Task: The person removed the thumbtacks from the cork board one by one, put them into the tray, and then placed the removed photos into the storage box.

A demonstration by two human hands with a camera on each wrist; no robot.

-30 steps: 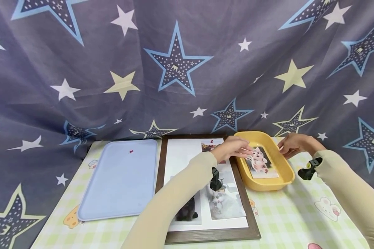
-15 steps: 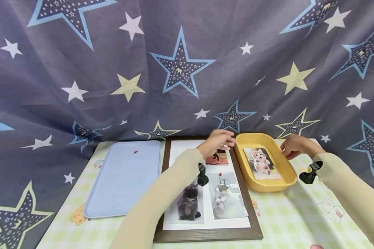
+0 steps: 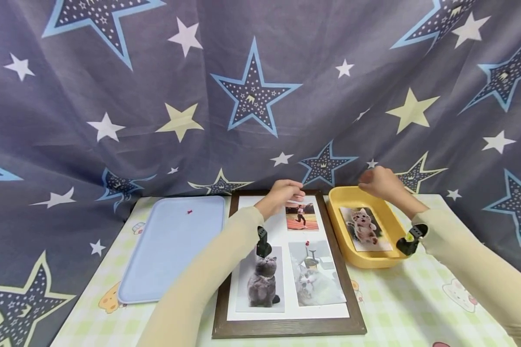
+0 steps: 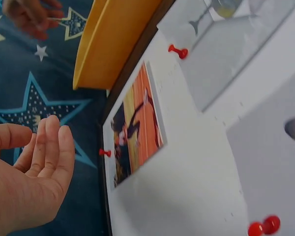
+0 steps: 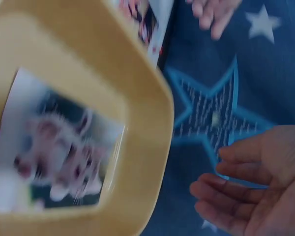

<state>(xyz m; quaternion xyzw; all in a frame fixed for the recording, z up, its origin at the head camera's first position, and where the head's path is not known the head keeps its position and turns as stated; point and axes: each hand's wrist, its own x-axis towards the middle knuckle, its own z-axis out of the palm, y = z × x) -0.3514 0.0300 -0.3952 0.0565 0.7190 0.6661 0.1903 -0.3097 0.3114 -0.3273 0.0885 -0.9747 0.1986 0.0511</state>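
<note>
My left hand (image 3: 284, 195) hovers over the top of a framed white board (image 3: 252, 315), fingers extended and holding nothing. Beside it on the board is a photo of a runner (image 3: 302, 217), with a red pushpin (image 4: 104, 153) at its edge in the left wrist view. Lower down lie a grey cat photo (image 3: 262, 284) and a white cat photo (image 3: 314, 279), each with a red pin near its top edge. Above the far end of a yellow bin (image 3: 360, 260) is my right hand (image 3: 381, 183), loosely bent and bare in the right wrist view. A kitten photo (image 3: 366, 229) lies inside the bin.
Left of the board lies a pale blue tray (image 3: 173, 255) bearing one red pushpin (image 3: 189, 212). A checked tablecloth (image 3: 421, 299) covers the table. Behind everything hangs a dark curtain (image 3: 226, 159) with stars.
My left hand has drawn back leftward from over the bin to above the board, uncovering the runner photo. My right hand has lifted from the bin's right side to above its far end.
</note>
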